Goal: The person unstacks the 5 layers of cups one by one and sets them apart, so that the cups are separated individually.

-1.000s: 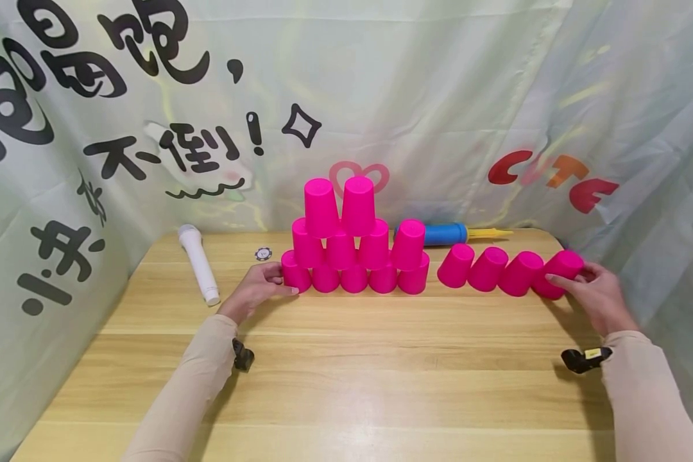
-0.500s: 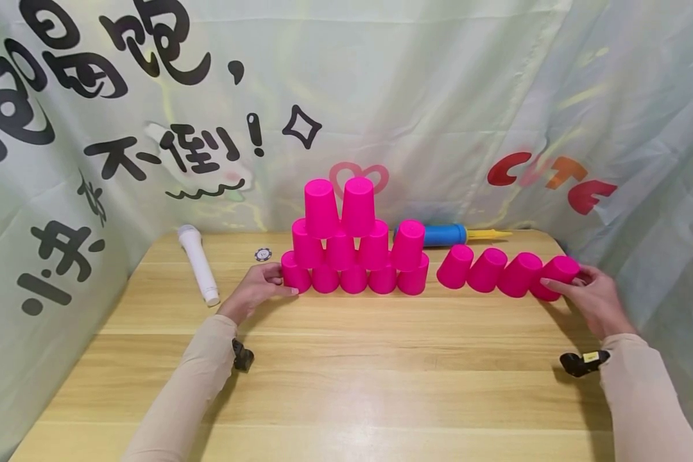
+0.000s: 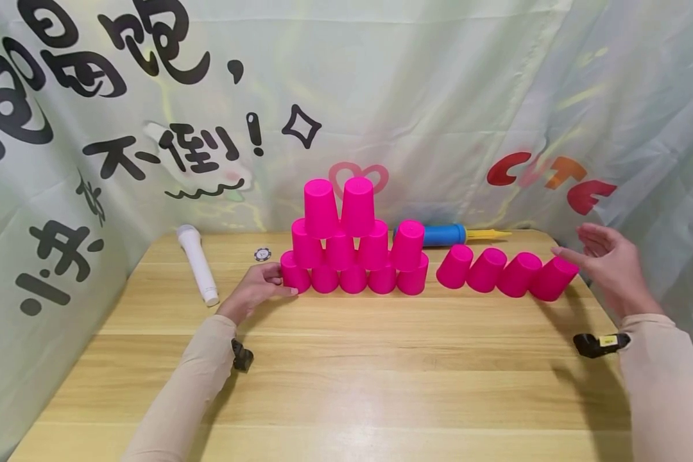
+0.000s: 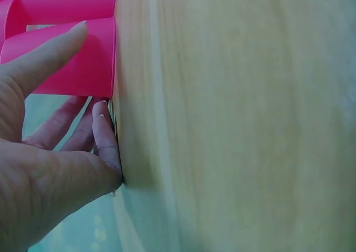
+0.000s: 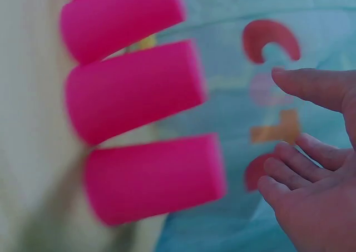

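Observation:
Pink cups (image 3: 353, 274) stand upside down in a stepped stack, with a bottom row, a second row above and two cups at the top. My left hand (image 3: 254, 292) holds the leftmost bottom cup (image 3: 296, 274); in the left wrist view the thumb (image 4: 58, 50) lies across its front and the fingers reach its far side. To the right, a separate row of upside-down pink cups leads to an end cup (image 3: 554, 280). Just beyond that cup hovers my right hand (image 3: 615, 266), fingers loosely extended and nothing held, apart from the cups in the right wrist view.
A white microphone (image 3: 198, 264) lies on the left of the wooden table (image 3: 346, 372). Near it is a poker chip (image 3: 262, 255). Behind the cups lies a blue pump (image 3: 446, 235) with a yellow nozzle. A printed curtain (image 3: 427, 96) hangs at the table's back.
My right hand slid the end cup slightly left, then let go and rose to the right. My left hand stays at the same cup.

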The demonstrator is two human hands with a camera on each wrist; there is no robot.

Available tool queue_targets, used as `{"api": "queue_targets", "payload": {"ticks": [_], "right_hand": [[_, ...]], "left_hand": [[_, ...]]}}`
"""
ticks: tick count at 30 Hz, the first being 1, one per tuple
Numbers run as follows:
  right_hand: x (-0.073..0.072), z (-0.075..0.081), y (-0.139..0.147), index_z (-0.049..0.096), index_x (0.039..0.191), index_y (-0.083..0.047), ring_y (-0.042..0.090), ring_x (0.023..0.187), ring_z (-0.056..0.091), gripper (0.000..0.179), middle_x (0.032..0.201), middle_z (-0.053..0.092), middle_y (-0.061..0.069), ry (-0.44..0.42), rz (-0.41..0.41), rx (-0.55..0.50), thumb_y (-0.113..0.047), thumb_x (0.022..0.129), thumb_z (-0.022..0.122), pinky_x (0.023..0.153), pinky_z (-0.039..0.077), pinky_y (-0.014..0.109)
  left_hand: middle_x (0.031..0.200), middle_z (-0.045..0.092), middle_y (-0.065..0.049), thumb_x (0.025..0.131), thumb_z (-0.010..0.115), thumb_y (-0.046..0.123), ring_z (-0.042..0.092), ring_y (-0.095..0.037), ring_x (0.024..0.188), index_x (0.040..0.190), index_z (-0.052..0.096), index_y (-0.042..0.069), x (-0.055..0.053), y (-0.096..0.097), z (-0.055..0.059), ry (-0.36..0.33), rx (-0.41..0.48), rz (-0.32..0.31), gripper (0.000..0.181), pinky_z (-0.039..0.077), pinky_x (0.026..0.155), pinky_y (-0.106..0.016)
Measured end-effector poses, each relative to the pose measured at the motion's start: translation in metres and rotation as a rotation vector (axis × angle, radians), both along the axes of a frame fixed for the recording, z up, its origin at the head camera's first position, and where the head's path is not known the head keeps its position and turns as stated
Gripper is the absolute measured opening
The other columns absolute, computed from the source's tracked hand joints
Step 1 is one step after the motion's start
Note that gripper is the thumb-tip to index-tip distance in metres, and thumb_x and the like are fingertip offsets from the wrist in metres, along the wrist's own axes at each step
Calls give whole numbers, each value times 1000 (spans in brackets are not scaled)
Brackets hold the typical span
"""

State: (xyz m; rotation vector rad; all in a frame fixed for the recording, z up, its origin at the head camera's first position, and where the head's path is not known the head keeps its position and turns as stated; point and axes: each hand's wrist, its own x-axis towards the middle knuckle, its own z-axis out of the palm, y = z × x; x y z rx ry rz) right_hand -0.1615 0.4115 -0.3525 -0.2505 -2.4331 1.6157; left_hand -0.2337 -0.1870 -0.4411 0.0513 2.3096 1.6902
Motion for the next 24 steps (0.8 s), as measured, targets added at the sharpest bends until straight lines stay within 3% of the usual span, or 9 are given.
{"api": "queue_targets", "payload": {"ticks": [6, 9, 19, 24], "right_hand": [[-6, 36, -22, 32, 159, -19, 16, 150, 27, 73, 158, 37, -1, 43, 29, 147, -24, 97, 69, 107, 30, 11], [-9, 49, -38, 33, 158, -17, 17, 149, 31, 72, 158, 38, 2, 80, 63, 174, -21, 96, 71, 106, 32, 11], [-21, 79, -107, 38, 155, -15, 26, 146, 37, 75, 157, 41, 11, 148, 221, 216, -23, 91, 77, 99, 39, 9], [-32, 86, -143, 38, 154, -9, 30, 145, 38, 77, 155, 43, 14, 179, 309, 246, -20, 90, 79, 109, 37, 21]], "left_hand": [[124, 67, -17, 79, 85, 1, 56, -27, 102, 136, 60, -3, -1, 0, 0, 15, -4, -9, 63, 44, 90, -32], [124, 67, -17, 78, 85, 1, 55, -26, 101, 135, 60, -3, -1, 0, 0, 14, -7, -3, 62, 44, 90, -31], [124, 68, -15, 79, 84, 0, 57, -24, 101, 135, 61, 0, -1, 1, 1, -6, -2, -3, 61, 46, 92, -33], [123, 67, -15, 79, 84, 1, 56, -24, 99, 135, 61, -1, 0, 1, 1, 2, -9, -4, 61, 44, 90, -31]]}}
